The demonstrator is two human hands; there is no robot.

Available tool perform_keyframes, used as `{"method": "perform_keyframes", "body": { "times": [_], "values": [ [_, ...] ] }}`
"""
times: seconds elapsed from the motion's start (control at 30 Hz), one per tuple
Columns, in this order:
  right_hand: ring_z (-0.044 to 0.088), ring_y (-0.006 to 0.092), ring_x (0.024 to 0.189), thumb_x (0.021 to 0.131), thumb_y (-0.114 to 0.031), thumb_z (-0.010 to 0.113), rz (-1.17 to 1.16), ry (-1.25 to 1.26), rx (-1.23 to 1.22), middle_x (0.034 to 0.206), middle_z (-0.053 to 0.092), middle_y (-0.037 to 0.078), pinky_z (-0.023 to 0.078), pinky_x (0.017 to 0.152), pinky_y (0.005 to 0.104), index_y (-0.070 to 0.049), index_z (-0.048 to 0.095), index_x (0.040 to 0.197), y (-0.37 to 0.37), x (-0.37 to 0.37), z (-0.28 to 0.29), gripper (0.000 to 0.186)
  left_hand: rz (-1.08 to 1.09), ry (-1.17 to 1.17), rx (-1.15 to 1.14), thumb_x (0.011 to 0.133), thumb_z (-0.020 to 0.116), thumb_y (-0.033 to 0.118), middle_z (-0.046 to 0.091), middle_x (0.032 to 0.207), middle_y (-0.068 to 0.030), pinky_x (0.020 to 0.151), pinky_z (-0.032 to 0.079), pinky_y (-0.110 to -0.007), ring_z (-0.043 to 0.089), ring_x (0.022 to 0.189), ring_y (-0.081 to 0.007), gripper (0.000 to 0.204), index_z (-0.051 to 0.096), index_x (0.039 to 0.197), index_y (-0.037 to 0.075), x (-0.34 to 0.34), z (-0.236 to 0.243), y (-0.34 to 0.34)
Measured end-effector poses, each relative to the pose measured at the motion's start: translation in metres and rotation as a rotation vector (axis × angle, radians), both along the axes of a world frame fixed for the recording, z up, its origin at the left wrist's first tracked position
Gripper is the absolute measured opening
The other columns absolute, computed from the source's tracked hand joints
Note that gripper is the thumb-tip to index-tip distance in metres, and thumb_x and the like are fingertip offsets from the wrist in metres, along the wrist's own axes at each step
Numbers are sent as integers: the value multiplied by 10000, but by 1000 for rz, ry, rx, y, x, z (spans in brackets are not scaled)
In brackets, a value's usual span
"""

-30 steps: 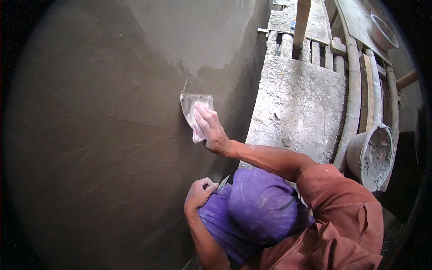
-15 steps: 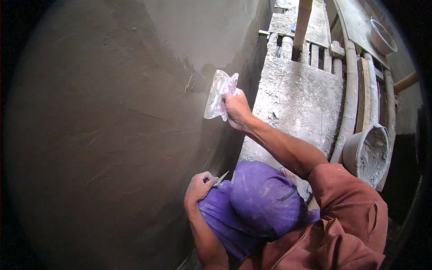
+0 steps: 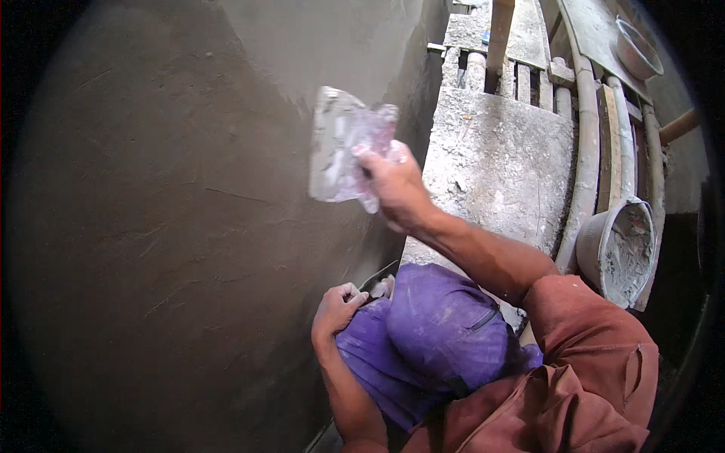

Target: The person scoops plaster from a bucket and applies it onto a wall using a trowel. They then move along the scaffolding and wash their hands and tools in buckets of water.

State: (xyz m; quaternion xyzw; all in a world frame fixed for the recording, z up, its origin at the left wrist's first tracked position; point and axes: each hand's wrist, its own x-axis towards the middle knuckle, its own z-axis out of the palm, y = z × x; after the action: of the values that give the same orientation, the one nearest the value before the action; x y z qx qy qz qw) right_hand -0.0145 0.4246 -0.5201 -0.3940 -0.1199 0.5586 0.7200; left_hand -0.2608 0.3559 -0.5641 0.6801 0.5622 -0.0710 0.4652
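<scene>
In my right hand [image 3: 399, 185] is a wide putty scraper [image 3: 332, 147], smeared white and pinkish, with grey paste on its blade. Fingers and thumb grip its handle edge, and the blade faces the plastered wall [image 3: 189, 226]; contact with the wall cannot be made out. My left hand [image 3: 338, 308] is closed beside my purple-clad knee [image 3: 445, 325], near the wall. Just past its fingers shows a thin dark-edged piece with pale lumps [image 3: 381, 287]; its kind is unclear, as the knee partly hides it.
A lighter, wet-looking patch [image 3: 317, 45] covers the wall's upper part. Right of the wall runs a mortar-spattered plank [image 3: 506, 151] with bamboo poles [image 3: 585, 166] alongside. A bucket of grey mortar [image 3: 604, 249] stands at right, another bucket [image 3: 630, 57] farther off. An upright post [image 3: 498, 45] rises ahead.
The scraper has swung left and turned, showing more of its blade. My left hand barely moved, but the thin piece by it has tilted from a narrow point to a wider face.
</scene>
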Motion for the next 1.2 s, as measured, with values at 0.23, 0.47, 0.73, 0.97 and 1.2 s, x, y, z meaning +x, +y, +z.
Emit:
{"method": "perform_keyframes", "body": {
  "times": [0.23, 0.47, 0.73, 0.97, 1.2],
  "values": [
    [644, 205, 753, 867, 30, 484, -41, 152, -104, 897, 627, 138, 562, 699, 351, 74, 565, 1029, 29, 27, -90, 186, 46, -41, -33, 845, 673, 204, 588, 666, -25, 648, 425, -287, 518, 668, -103, 250, 608, 722, -4, -2, -3, 4],
    [630, 179, 730, 883, -2, 493, 0, 169, 10, 865, 614, 111, 547, 643, 333, 43, 550, 1024, 24, 3, -37, 159, 58, 12, -43, 837, 685, 193, 555, 649, -2, 615, 404, -285, 489, 648, -89, 240, 598, 715, 5, 6, -1, -2],
    [520, 79, 645, 895, -160, 631, 63, 9, 90, 763, 556, 19, 462, 571, 251, -25, 532, 972, -8, 27, -8, 184, 78, -33, -54, 831, 691, 174, 551, 655, 13, 595, 395, -265, 479, 633, -77, 210, 609, 731, 8, 18, -12, -1],
    [654, 251, 723, 852, 43, 509, -239, 253, -134, 865, 620, 168, 575, 660, 393, 137, 528, 1015, 38, 89, -170, 190, 103, -76, -32, 829, 678, 135, 574, 659, 8, 600, 426, -259, 504, 625, -71, 146, 638, 810, -4, 18, -12, 0],
    [628, 209, 669, 841, 34, 503, -96, 91, -193, 798, 616, 134, 538, 608, 363, 110, 572, 997, 77, 98, -235, 187, 93, -102, -54, 836, 670, 121, 581, 670, 9, 603, 427, -259, 505, 633, -65, 129, 637, 820, -3, 30, -17, -2]
  ]
}}
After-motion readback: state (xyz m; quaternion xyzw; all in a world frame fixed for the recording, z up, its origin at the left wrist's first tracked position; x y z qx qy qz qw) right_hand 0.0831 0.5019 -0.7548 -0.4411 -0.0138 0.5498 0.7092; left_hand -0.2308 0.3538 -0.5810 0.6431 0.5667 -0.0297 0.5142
